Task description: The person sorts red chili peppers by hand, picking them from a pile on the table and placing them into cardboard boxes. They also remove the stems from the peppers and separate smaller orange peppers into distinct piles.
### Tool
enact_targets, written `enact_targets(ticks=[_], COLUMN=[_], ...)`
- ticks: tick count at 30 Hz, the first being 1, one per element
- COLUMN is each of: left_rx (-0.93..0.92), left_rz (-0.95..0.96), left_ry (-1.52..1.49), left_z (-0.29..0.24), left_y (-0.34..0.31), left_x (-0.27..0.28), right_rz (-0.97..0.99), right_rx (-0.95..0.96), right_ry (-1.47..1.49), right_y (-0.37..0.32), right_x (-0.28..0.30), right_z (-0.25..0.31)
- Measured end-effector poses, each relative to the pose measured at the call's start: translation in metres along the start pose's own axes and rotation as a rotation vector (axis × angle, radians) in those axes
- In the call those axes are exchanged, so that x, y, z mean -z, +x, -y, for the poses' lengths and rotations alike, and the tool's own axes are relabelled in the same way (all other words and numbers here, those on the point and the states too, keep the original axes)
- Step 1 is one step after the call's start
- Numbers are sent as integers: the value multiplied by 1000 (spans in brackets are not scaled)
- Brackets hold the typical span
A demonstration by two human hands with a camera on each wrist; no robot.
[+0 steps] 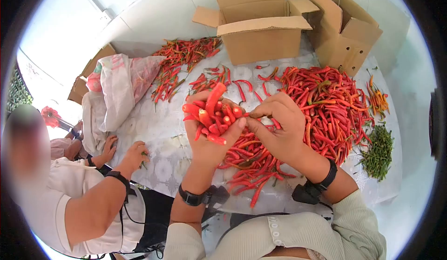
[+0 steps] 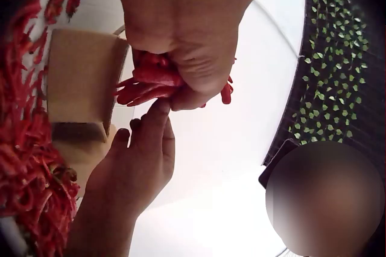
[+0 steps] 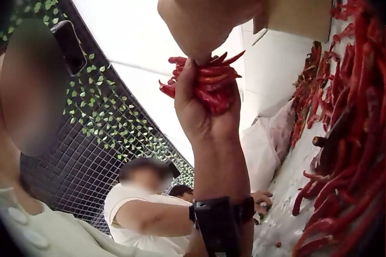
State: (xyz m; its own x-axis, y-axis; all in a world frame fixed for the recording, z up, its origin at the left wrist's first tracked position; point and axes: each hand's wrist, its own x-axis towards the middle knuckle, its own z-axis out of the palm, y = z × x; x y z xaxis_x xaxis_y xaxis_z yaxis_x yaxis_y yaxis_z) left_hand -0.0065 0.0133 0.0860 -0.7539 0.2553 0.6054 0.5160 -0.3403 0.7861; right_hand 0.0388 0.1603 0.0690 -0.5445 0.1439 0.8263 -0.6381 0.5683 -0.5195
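A bunch of red chillies (image 1: 215,115) fills my left hand (image 1: 207,146), several with pale, stemless ends facing up. My left fingers curl round the bunch from behind, and the left thumb lies across its right side. My right hand (image 1: 281,127) meets it there, thumb and forefinger pinching a small chilli stem (image 1: 247,115) right at the left thumb's tip. In the left wrist view, chillies (image 2: 154,79) stick out past the left palm. The right wrist view shows the bunch (image 3: 211,82) above the left wrist, partly covered by the right hand (image 3: 199,25).
A big heap of red chillies (image 1: 326,111) spreads over the table (image 1: 163,143), beside a pile of green stems (image 1: 378,153). Cardboard boxes (image 1: 260,43) stand at the back. To the left are a white sack (image 1: 121,87), more chillies (image 1: 188,52) and another person's hand (image 1: 136,155).
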Motion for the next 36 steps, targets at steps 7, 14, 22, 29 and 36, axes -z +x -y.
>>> enact_targets(ticks=[7,14,22,29,36], left_rx=[-120,-656,-913,-317,-187], left_rz=[22,-23,64,460,403], left_ry=[198,392,957,1417,899], left_z=[-5,-27,38,178,84], left_y=[20,133,276,314,256], left_x=[4,-26,-71,-38,21], right_rz=[308,713,798,754,774], right_rx=[-27,-68,-123,-122,-197], right_ry=[-27,-191,-236,-132,-95], right_y=[-28,-67,-70,-75,-72], right_x=[-5,-8,-9,-11,-11], right_z=[-10,-27,-21,-36,-36])
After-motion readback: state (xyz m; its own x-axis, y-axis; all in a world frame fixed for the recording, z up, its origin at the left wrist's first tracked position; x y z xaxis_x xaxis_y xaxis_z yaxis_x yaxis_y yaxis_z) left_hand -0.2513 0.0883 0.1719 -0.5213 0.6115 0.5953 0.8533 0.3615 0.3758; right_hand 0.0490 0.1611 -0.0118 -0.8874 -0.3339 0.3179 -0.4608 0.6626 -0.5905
